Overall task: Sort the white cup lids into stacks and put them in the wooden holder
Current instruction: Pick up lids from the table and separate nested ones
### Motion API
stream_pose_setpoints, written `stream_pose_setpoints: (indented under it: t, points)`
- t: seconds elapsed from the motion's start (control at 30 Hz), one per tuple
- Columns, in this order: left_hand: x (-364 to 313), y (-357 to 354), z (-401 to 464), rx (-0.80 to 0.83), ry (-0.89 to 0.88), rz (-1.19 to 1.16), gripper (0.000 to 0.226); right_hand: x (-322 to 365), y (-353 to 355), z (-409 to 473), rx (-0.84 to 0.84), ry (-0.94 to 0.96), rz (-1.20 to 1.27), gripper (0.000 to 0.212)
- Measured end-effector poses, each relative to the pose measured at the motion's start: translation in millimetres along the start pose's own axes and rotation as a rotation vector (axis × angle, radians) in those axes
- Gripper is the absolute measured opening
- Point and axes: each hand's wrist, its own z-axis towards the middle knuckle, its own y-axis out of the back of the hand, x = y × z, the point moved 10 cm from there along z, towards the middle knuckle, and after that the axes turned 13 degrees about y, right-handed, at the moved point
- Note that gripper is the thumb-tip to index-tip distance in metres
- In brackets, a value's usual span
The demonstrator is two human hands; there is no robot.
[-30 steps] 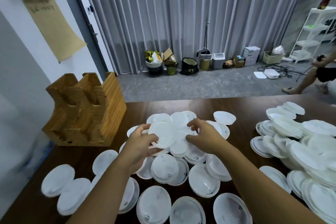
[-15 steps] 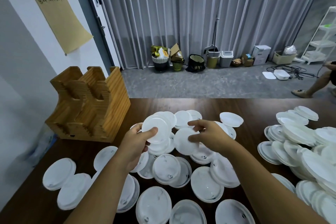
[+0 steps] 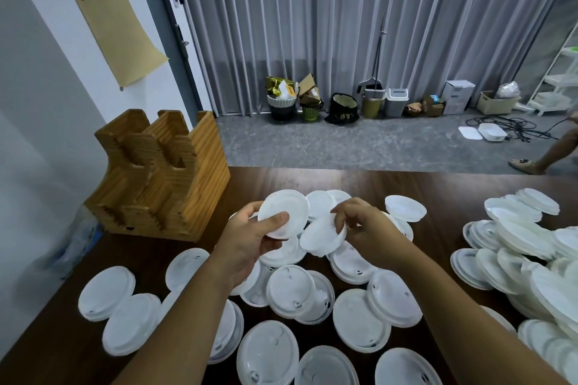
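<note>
- Left hand [image 3: 250, 236] holds a white lid [image 3: 283, 212] above the table [image 3: 438, 184], thumb pressed across its face, fingers curled behind.
- Right hand [image 3: 364, 225] pinches a second lid [image 3: 322, 236] by its rim, at 3 o'clock of the first lid.
- Wooden holder [image 3: 165, 175] stands at 10 o'clock of both grips.
- Loose lids [image 3: 291, 291] lie scattered beneath the hands.

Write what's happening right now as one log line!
left hand: holds lid | right hand: pinches second lid | wooden holder: no lids visible | table: loose lids
</note>
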Motion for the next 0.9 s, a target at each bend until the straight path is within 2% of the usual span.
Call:
stream_pose_setpoints:
  t: [0.13,0.27,0.53,0.6,0.67,0.73,0.8,0.9]
  points:
    - [-2,-14,-2,0.051,-0.018,0.078,0.053,7,1,6,-0.092,0.061,0.04,0.061]
    - [-3,-26,-4,0.098,-0.034,0.133,0.055,3,-8,7,-0.109,0.056,0.164,0.054]
    - [0,-20,-1,-0.019,-0.087,0.068,0.054,-20,-15,2,-0.233,-0.186,0.549,0.033]
    - [0,-19,-1,-0.071,-0.124,0.097,0.054,-23,-18,-1,-0.279,-0.262,0.661,0.037]
    - [-3,-17,-3,-0.143,-0.179,0.151,0.052,-19,-25,0,-0.233,-0.277,0.75,0.035]
    - [-6,-14,-6,-0.204,-0.222,0.124,0.048,-11,-36,-2,-0.073,-0.247,0.761,0.033]
    - [-10,-12,-10,-0.246,-0.253,0.097,0.046,-12,-42,-6,0.019,-0.237,0.741,0.056]
    - [-15,-15,-12,-0.244,-0.272,0.138,0.048,-16,-39,-6,0.017,-0.204,0.719,0.069]
